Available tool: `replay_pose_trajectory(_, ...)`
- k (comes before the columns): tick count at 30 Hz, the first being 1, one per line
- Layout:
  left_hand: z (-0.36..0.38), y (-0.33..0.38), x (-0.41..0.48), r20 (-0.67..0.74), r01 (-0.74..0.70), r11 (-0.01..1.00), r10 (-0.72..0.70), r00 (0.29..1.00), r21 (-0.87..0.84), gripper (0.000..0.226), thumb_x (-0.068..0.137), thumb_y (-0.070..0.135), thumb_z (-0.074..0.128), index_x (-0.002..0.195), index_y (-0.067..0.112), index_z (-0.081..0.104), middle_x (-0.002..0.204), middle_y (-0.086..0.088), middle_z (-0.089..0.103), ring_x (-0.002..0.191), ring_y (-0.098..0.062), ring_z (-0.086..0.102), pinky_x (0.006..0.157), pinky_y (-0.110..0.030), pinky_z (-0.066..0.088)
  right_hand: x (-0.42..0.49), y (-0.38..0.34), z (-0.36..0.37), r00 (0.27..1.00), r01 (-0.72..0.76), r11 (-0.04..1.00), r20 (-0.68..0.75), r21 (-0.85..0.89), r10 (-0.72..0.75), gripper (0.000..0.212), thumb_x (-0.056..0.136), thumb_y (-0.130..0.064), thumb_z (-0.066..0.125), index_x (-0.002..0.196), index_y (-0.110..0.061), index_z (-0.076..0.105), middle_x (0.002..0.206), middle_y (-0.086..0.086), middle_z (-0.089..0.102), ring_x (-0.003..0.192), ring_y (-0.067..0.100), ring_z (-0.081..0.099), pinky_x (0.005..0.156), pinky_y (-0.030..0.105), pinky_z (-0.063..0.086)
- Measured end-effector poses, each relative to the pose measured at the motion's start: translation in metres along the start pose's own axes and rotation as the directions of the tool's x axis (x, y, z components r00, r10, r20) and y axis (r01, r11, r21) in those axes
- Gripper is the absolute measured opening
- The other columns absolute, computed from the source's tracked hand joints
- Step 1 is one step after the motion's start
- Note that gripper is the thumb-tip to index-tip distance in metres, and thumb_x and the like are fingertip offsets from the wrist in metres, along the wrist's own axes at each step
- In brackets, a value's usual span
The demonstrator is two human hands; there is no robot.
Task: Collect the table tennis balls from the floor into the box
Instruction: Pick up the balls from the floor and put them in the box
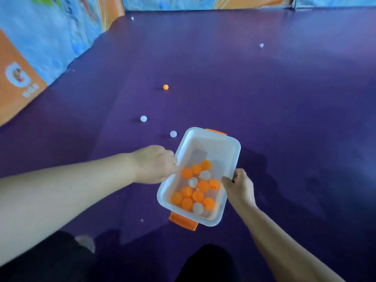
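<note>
across most of the frame stretches a purple floor (284, 119), bordered at the upper left and along the top edge by printed wall panels (40, 37) in blue and orange. two bare forearms reach in from the lower corners, and dark clothing shows along the bottom edge.

just below centre sits a translucent white box (237, 149) with orange handles at both short ends, turned on a diagonal. a shadow on the floor to its right suggests it is held up rather than set down.

the right hand (240, 188) grips the box's right rim, thumb hooked over the edge and fingers curled round the outside. the left hand (156, 163) is knuckles-up against the left rim, fingers curled downward. whether it holds a ball or only touches the rim cannot be told, as the palm is hidden.

inside the box, gathered toward its near end, lie the collected balls (198, 195): about ten orange and three white.

the task looks well along but not finished. five balls remain on the floor: a near white ball (173, 134) just beyond the box's far left corner, a second white ball (143, 118) a little further left, an orange ball (165, 87) near the centre, a right-hand white ball (261, 45) well apart at the upper right, and a far white ball (132, 18) by the top wall.
</note>
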State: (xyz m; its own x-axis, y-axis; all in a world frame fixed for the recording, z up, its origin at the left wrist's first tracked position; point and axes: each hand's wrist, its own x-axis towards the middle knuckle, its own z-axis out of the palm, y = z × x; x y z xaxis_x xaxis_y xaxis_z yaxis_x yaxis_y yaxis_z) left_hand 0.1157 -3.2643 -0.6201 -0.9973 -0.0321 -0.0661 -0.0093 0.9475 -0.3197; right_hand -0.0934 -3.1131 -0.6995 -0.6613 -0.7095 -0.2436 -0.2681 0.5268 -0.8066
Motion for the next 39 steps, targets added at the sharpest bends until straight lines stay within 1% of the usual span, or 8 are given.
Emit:
replay_pose_trajectory(8,0.047,-0.088,0.012,-0.016,0.391,0.899,-0.401,0.916,-0.196,0.016,0.086,0.014,0.052,0.081,0.019,0.066,0.076,0.007,0.057,0.076,-0.016,0.055,0.046,-0.031,0.042,0.043,0.012,0.019,0.977,-0.118,0.979,-0.156,0.169,0.145,0.024,0.081,-0.012,0.052,0.064,-0.018,0.036,0.061,-0.004,0.040,0.053,0.012,0.034,0.047,0.026,0.028)
replay_pose_trajectory(17,0.230,-0.192,0.079,0.407,0.695,0.624,-0.566,0.717,-0.357,0.026,0.094,0.015,0.042,0.113,0.018,0.059,0.108,0.003,0.055,0.108,-0.018,0.048,0.073,-0.036,0.047,0.134,0.038,0.069,0.913,-0.289,0.949,-0.261,0.131,0.314,0.010,0.087,-0.014,0.056,0.078,-0.011,0.053,0.070,0.005,0.056,0.060,0.017,0.048,0.050,0.029,0.038)
replay_pose_trajectory(20,0.285,-0.209,0.094,0.558,0.680,0.642,-0.438,0.705,-0.355,0.036,0.094,0.019,0.046,0.129,0.025,0.051,0.121,0.002,0.049,0.118,-0.019,0.041,0.083,-0.038,0.048,0.173,0.024,0.087,0.910,-0.291,0.954,-0.286,0.075,0.301,0.012,0.087,-0.014,0.056,0.076,-0.012,0.051,0.069,0.002,0.055,0.058,0.015,0.048,0.048,0.027,0.036)
replay_pose_trajectory(26,0.344,-0.235,0.139,0.511,0.646,0.634,-0.422,0.749,-0.425,0.056,0.096,0.015,0.044,0.146,0.031,0.025,0.151,0.000,0.023,0.134,-0.022,0.029,0.095,-0.037,0.044,0.234,-0.004,0.115,0.902,-0.307,0.951,-0.314,0.019,0.297,0.006,0.086,-0.016,0.056,0.082,-0.011,0.053,0.074,0.005,0.057,0.061,0.018,0.049,0.051,0.030,0.040)
replay_pose_trajectory(31,0.379,-0.261,0.164,0.624,0.669,0.596,-0.330,0.709,-0.445,0.036,0.097,0.016,0.035,0.131,0.025,0.043,0.131,-0.005,0.042,0.115,-0.025,0.045,0.088,-0.039,0.046,0.274,-0.025,0.138,0.898,-0.298,0.954,-0.338,0.008,0.283,0.011,0.086,-0.015,0.056,0.077,-0.012,0.051,0.070,0.003,0.054,0.058,0.015,0.047,0.049,0.027,0.040)
replay_pose_trajectory(34,0.376,-0.277,0.171,0.466,0.678,0.356,-0.521,0.715,-0.643,0.034,0.096,0.027,0.038,0.129,0.021,0.044,0.125,-0.005,0.050,0.108,-0.026,0.053,0.084,-0.041,0.048,0.296,-0.034,0.155,0.893,-0.298,0.954,-0.349,0.016,0.285,0.010,0.086,-0.015,0.055,0.080,-0.008,0.052,0.071,0.005,0.055,0.059,0.016,0.047,0.048,0.027,0.040)
replay_pose_trajectory(36,0.354,-0.285,0.172,0.252,0.515,0.192,-0.698,0.670,-0.836,0.036,0.090,0.032,0.053,0.125,0.020,0.048,0.114,0.003,0.057,0.098,-0.018,0.058,0.078,-0.037,0.050,0.309,-0.042,0.168,0.892,-0.290,0.957,-0.356,0.019,0.277,0.010,0.085,-0.015,0.054,0.079,-0.007,0.052,0.070,0.005,0.055,0.057,0.015,0.046,0.046,0.027,0.039)
replay_pose_trajectory(39,0.310,-0.294,0.168,0.094,0.301,0.178,-0.701,0.707,-0.937,0.039,0.082,0.031,0.066,0.119,0.024,0.052,0.090,0.014,0.057,0.077,-0.006,0.056,0.072,-0.026,0.048,0.325,-0.061,0.192,0.901,-0.270,0.962,-0.343,0.032,0.264,0.010,0.086,-0.013,0.053,0.077,-0.009,0.051,0.068,0.003,0.053,0.056,0.013,0.045,0.046,0.024,0.038)
